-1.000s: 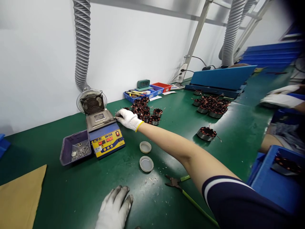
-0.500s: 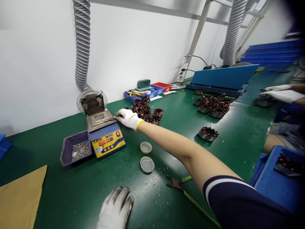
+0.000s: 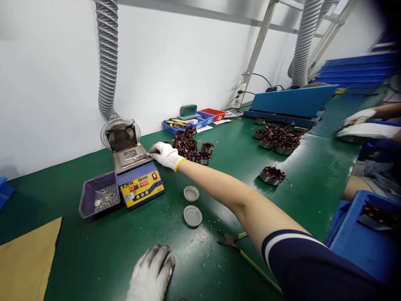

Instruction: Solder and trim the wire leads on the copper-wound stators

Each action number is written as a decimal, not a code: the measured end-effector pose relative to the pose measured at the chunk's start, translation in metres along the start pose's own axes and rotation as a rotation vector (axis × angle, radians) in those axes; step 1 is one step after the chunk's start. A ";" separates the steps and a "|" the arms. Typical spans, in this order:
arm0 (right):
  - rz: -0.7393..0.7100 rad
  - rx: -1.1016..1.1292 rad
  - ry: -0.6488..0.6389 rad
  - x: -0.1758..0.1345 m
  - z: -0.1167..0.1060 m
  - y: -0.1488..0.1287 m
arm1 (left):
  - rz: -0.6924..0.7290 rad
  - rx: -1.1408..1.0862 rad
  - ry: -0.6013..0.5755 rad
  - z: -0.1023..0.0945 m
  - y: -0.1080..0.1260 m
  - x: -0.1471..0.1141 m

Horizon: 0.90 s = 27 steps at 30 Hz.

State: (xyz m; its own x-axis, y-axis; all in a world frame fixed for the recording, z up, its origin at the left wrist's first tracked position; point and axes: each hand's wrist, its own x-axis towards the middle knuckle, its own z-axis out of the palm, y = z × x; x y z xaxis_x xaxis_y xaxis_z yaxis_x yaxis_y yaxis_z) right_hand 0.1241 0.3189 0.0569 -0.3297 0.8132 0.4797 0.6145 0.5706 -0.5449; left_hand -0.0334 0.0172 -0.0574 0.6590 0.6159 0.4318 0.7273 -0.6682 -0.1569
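My right hand, in a white glove, reaches to the edge of a yellow and blue solder pot with red digits. Its fingers are closed on a thin metal strip that lies across the pot's steel top beside the solder bath. My left hand, in a glove with dark-stained fingertips, rests on the green table, fingers stretched out and holding nothing. Two small round dishes stand between my hands. Green-handled cutting pliers lie beneath my right arm.
Left of the pot, a purple tray holds metal scraps. An extraction hose hangs behind it. Several copper-wound stators stand on the table. A co-worker's gloved hands are at the right. Cardboard lies front left.
My right hand has shifted slightly left with the metal strip, over the pot's top. The left hand stays put. At the right, the co-worker's hands have moved a little.
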 end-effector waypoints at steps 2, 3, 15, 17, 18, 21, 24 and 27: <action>0.036 0.059 0.033 -0.001 0.005 0.004 | 0.000 0.000 0.009 0.000 0.000 0.000; 0.057 0.089 0.048 -0.002 0.008 0.006 | -0.020 -0.001 0.011 0.001 0.001 0.000; 0.136 0.309 0.110 0.009 0.019 0.017 | -0.096 -0.001 0.024 0.006 0.010 0.000; 0.145 0.308 0.107 0.013 0.015 0.012 | -0.097 -0.006 0.016 0.007 0.009 -0.001; 0.149 0.304 0.105 0.014 0.013 0.010 | -0.097 -0.005 0.012 0.007 0.009 -0.002; 0.161 0.284 0.086 0.013 0.007 0.007 | -0.101 -0.005 0.006 0.008 0.010 -0.002; 0.150 0.251 0.036 0.003 0.001 0.006 | -0.123 -0.021 0.016 0.007 0.012 -0.001; 0.090 0.192 -0.014 -0.015 -0.007 0.002 | -0.132 -0.034 0.030 0.005 0.013 0.000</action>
State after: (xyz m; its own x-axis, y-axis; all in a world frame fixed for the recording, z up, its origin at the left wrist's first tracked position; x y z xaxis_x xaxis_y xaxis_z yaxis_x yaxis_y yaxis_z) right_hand 0.1354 0.3068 0.0538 -0.2903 0.8627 0.4141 0.4946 0.5058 -0.7068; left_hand -0.0225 0.0108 -0.0640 0.5513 0.6870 0.4734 0.8001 -0.5961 -0.0668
